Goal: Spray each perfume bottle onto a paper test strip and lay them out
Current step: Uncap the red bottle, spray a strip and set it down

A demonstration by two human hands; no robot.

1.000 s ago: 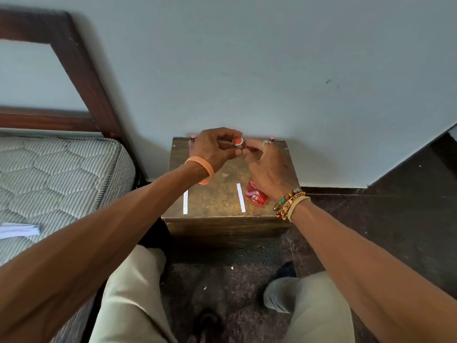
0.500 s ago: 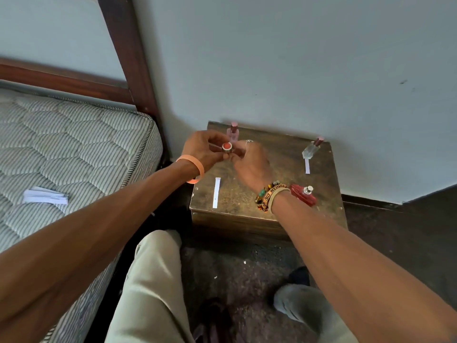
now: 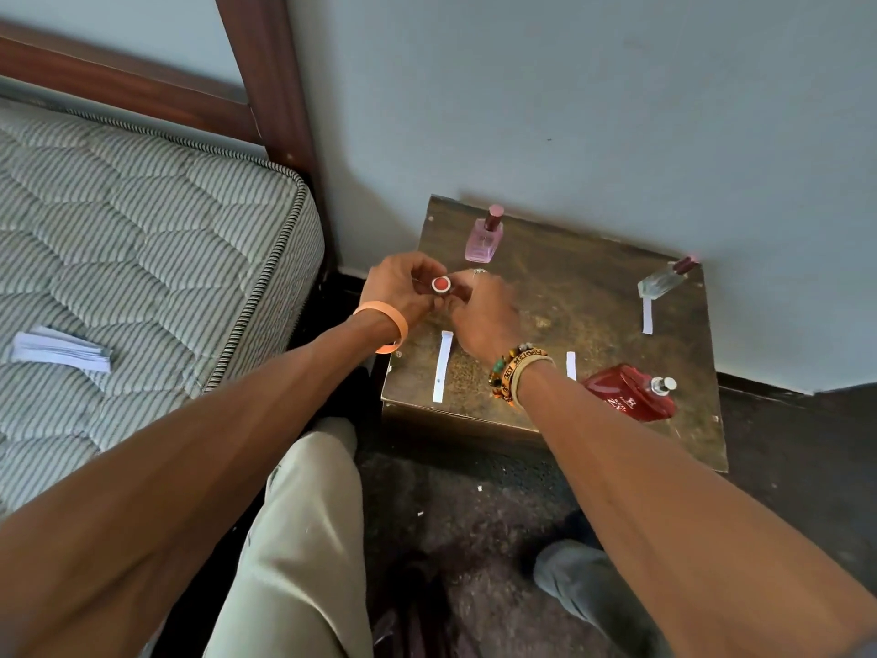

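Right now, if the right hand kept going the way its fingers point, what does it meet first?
The red-topped object gripped by the left hand. The right hand points up-left in the picture, straight at it, with its fingers close beside it. Motion blur hides whether they touch.

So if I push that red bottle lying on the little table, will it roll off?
Probably not. The red bottle lies on a flat side, so it would likely slide, not roll. It looks like glass, so likely heavy for its size and breakable, and it lies near the table's front edge.
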